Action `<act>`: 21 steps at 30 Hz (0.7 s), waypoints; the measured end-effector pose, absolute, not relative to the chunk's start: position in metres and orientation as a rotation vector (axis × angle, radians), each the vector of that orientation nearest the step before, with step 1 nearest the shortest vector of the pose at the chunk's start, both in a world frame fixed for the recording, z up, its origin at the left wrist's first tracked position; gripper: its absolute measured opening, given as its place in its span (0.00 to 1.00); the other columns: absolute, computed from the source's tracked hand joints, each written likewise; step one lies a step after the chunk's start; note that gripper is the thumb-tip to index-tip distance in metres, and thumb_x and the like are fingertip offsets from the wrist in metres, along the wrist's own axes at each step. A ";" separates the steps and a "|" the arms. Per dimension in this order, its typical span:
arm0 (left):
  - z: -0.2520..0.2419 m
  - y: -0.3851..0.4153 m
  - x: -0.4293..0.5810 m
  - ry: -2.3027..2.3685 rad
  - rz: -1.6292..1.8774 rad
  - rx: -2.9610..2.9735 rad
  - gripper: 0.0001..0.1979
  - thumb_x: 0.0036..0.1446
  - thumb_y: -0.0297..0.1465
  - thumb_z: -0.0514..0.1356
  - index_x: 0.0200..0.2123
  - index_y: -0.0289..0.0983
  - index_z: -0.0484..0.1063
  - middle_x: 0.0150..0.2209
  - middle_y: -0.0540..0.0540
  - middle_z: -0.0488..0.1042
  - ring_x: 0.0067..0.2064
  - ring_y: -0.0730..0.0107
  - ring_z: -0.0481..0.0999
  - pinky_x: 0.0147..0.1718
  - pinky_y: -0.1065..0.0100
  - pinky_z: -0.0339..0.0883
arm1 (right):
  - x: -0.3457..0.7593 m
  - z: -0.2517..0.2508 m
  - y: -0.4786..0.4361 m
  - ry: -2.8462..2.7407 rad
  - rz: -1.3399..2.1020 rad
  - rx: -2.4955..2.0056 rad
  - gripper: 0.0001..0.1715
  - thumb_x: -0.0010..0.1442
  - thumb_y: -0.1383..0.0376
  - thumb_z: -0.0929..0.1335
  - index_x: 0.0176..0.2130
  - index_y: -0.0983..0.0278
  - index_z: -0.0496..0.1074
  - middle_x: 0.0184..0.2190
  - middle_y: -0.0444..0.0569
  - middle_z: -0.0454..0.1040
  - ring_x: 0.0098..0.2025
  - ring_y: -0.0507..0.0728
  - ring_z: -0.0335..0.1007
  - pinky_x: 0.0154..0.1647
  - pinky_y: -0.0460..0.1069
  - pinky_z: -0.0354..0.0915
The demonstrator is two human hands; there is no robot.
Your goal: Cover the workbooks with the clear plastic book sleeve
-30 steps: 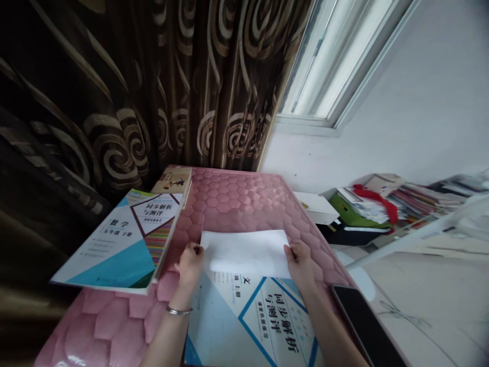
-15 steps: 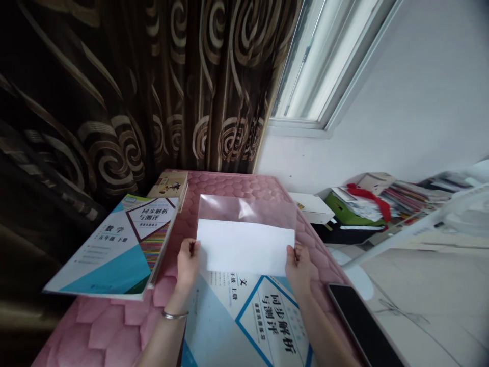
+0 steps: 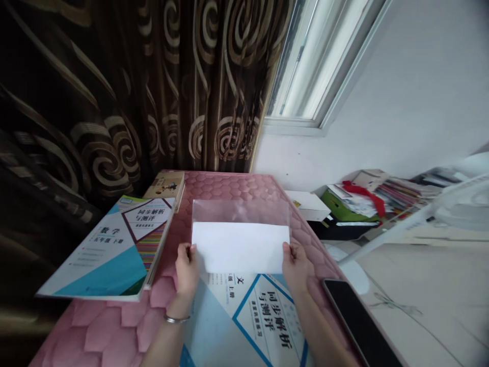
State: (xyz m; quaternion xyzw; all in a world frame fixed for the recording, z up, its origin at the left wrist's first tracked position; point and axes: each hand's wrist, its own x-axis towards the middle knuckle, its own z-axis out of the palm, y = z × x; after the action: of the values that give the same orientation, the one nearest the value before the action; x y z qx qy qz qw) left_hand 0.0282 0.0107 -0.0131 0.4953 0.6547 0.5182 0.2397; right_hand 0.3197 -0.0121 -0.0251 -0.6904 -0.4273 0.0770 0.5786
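A white sheet [image 3: 240, 248] is held by its two side edges above a blue and white book [image 3: 225, 326]. My left hand [image 3: 187, 270], with a silver bangle on the wrist, pinches the left edge. My right hand [image 3: 297, 265] pinches the right edge. Clear plastic film [image 3: 244, 210] extends beyond the sheet's far edge; whether the sheet lies inside it, I cannot tell. The book's near end runs out of view between my forearms.
Left on the pink quilted surface [image 3: 110, 331] lie a book with a striped cover [image 3: 110, 250] and a tan book [image 3: 166, 184]. A black phone [image 3: 359, 321] lies at the right edge. Beyond are papers [image 3: 355, 200] and a white stand [image 3: 412, 224].
The view has shifted slightly, so most things appear a little further left. The sheet and plastic film are still between both hands, with the film lying somewhat flatter.
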 end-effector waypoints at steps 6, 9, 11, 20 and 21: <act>-0.015 0.011 0.029 1.794 1.404 1.326 0.09 0.58 0.41 0.50 0.33 0.42 0.59 0.28 0.49 0.71 0.29 0.67 0.71 0.31 0.67 0.64 | 0.321 -0.027 -0.010 -0.996 0.179 -1.616 0.30 0.57 0.37 0.60 0.30 0.61 0.63 0.25 0.46 0.68 0.28 0.56 0.63 0.31 0.50 0.62; -0.014 0.010 0.028 1.791 1.399 1.343 0.09 0.58 0.41 0.49 0.33 0.42 0.59 0.29 0.48 0.72 0.30 0.66 0.71 0.31 0.67 0.65 | 0.322 -0.025 -0.011 -1.002 0.192 -1.600 0.29 0.58 0.39 0.59 0.29 0.61 0.63 0.24 0.45 0.67 0.28 0.55 0.62 0.31 0.50 0.61; -0.014 0.010 0.028 1.793 1.404 1.361 0.09 0.58 0.41 0.49 0.33 0.42 0.59 0.29 0.48 0.72 0.30 0.66 0.72 0.32 0.67 0.66 | 0.322 -0.021 -0.013 -0.989 0.242 -1.575 0.28 0.57 0.39 0.60 0.28 0.61 0.63 0.24 0.44 0.66 0.28 0.55 0.61 0.29 0.49 0.60; -0.014 0.008 0.029 1.850 1.438 1.428 0.08 0.58 0.39 0.49 0.33 0.42 0.60 0.31 0.46 0.73 0.31 0.65 0.72 0.31 0.66 0.65 | 0.320 -0.012 -0.017 -0.817 0.447 -1.520 0.27 0.53 0.42 0.65 0.25 0.62 0.66 0.21 0.43 0.65 0.25 0.53 0.58 0.24 0.46 0.58; -0.014 0.008 0.029 1.862 1.433 1.432 0.07 0.57 0.39 0.49 0.33 0.42 0.60 0.30 0.46 0.73 0.31 0.64 0.73 0.31 0.66 0.65 | 0.320 -0.014 -0.015 -0.816 0.432 -1.516 0.26 0.53 0.42 0.66 0.25 0.62 0.66 0.21 0.43 0.66 0.25 0.53 0.59 0.24 0.47 0.59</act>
State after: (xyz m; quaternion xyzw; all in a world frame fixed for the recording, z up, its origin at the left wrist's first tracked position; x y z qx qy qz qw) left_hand 0.0287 0.0076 -0.0140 0.5106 0.6639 0.5109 0.1936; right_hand 0.3198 -0.0151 -0.0142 -0.6622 -0.3563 0.1887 0.6316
